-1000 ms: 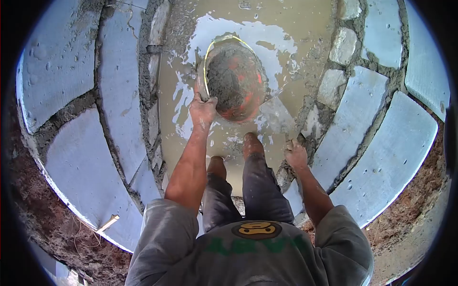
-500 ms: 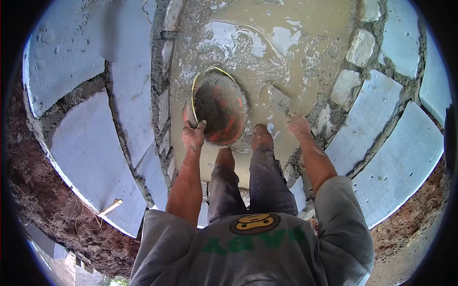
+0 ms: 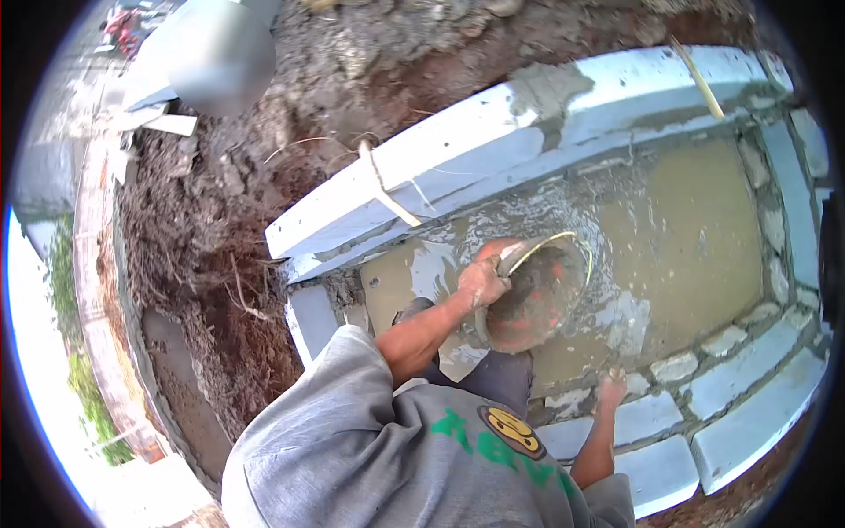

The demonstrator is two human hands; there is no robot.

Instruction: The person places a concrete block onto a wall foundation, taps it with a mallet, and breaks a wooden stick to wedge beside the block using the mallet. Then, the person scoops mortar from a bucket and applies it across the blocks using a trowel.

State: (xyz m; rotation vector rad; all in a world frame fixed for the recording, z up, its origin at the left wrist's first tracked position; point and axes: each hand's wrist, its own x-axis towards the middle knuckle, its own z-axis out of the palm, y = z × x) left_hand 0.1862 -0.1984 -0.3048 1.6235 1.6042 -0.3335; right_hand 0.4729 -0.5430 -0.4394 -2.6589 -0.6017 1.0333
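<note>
My left hand [image 3: 484, 282] is closed on the rim and yellow handle of a mud-smeared bucket [image 3: 537, 304]. Red patches show inside the bucket, which tilts over the murky water around my legs. Beside the block edging on the right, my right hand [image 3: 612, 385] is closed in a fist. Half a second ago a trowel was in that hand; its blade is hard to make out now against the bright reflections.
A pale block wall [image 3: 475, 176] with mortar on it borders the far side of the muddy water [image 3: 695, 229]. Mortared blocks [image 3: 739, 378] line the near side. Brown soil [image 3: 238, 176] lies outside, and thin sticks [image 3: 700, 79] rest on the wall.
My view and body have turned toward the left wall and soil. The bucket has moved with my left hand and tilts more. My right hand is now by the near blocks.
</note>
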